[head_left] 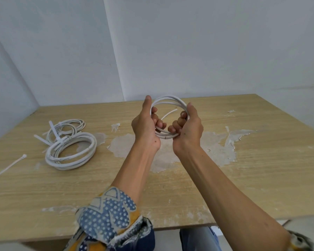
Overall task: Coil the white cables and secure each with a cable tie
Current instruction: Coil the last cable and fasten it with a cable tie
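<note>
Both hands hold one small coil of white cable (168, 100) upright above the middle of the wooden table (243, 169). My left hand (145, 124) grips the coil's left side, thumb up, and my right hand (188, 126) grips its right side. A loose cable end (169, 114) pokes across the inside of the ring. On the table to the left lie two coiled white cables: a thick one (71, 153) in front and a thinner one (68, 128) behind, each with a white cable tie (54, 130) around it.
A loose white cable tie (7, 167) lies near the table's left edge. The tabletop's veneer is peeled in a pale patch (216, 149) under and right of my hands. White walls stand close behind the table.
</note>
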